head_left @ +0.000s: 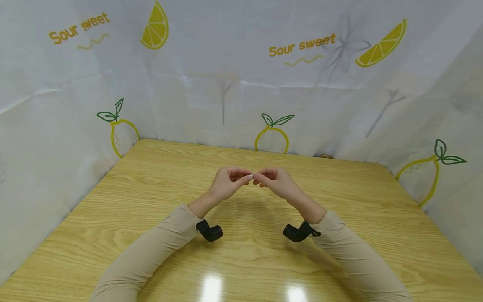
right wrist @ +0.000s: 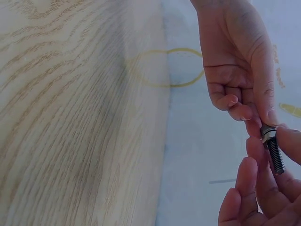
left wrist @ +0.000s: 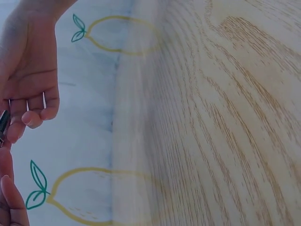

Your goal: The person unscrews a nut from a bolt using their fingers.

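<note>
A small metal bolt (right wrist: 276, 157) with a threaded shank is between the fingertips of both hands, above the table. My left hand (head_left: 225, 183) pinches its thicker end between thumb and finger. From the other side, my right hand (head_left: 277, 182) holds it near a shiny ring-like collar, thumb against it. In the right wrist view the left hand (right wrist: 237, 61) comes from the top and the right hand (right wrist: 268, 193) from the bottom. The left wrist view shows the bolt (left wrist: 3, 121) only partly, cut off by the edge, below the right hand (left wrist: 35, 70).
Below the hands spreads a wood-grain table (head_left: 188, 260). A white cloth (head_left: 211, 54) printed with lemons hangs behind it and along its sides. Black wrist mounts (head_left: 209, 231) sit at both sleeve cuffs.
</note>
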Motion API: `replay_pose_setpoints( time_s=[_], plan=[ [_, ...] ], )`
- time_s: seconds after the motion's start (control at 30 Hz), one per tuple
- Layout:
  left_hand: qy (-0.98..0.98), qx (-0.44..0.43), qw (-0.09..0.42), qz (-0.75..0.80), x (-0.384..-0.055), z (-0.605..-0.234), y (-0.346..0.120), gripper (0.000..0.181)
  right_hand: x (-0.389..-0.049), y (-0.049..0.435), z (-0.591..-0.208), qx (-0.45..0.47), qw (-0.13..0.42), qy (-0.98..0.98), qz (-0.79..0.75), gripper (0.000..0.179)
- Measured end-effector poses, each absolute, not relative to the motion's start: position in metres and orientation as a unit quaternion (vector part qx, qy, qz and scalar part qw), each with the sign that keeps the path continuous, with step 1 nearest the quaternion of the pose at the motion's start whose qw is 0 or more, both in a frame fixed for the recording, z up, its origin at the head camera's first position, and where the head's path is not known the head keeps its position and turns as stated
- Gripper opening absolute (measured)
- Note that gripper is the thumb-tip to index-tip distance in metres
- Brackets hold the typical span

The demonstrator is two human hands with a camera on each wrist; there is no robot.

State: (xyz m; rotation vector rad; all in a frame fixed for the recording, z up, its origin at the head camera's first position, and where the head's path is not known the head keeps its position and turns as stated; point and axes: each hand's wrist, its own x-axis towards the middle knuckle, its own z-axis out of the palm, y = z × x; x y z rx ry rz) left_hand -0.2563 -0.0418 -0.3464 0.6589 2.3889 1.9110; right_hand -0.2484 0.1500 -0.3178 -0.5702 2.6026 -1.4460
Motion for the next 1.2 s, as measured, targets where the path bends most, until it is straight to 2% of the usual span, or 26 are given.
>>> replay_pose_setpoints(
  time_s=[0.1, 0.27, 0.57, 0.73, 1.03, 1.2],
  plan=[
    [0.765, 0.213, 0.0, 0.608, -0.2564, -0.3465, -0.0416, 0.023, -0.2485, 0.149, -0.3179, -0.188, 0.053, 0.853, -0.484, 0.032],
    [0.763, 0.21, -0.001, 0.611, -0.2559, -0.3459, -0.0415, 0.022, -0.2487, 0.1487, -0.3175, -0.192, 0.054, 0.842, -0.502, 0.039],
    [0.765, 0.212, 0.0, 0.608, -0.2571, -0.3477, -0.0415, 0.023, -0.2479, 0.1485, -0.3175, -0.191, 0.053, 0.853, -0.482, 0.031],
    [0.758, 0.209, 0.005, 0.618, -0.2572, -0.3483, -0.0417, 0.023, -0.2476, 0.1493, -0.3171, -0.188, 0.058, 0.849, -0.49, 0.043],
    [0.769, 0.205, 0.0, 0.605, -0.2568, -0.347, -0.0421, 0.023, -0.2476, 0.1473, -0.3177, -0.186, 0.058, 0.848, -0.493, 0.029],
    [0.765, 0.203, 0.002, 0.611, -0.2562, -0.3465, -0.0426, 0.024, -0.2472, 0.148, -0.317, -0.188, 0.051, 0.846, -0.496, 0.038]
  ],
)
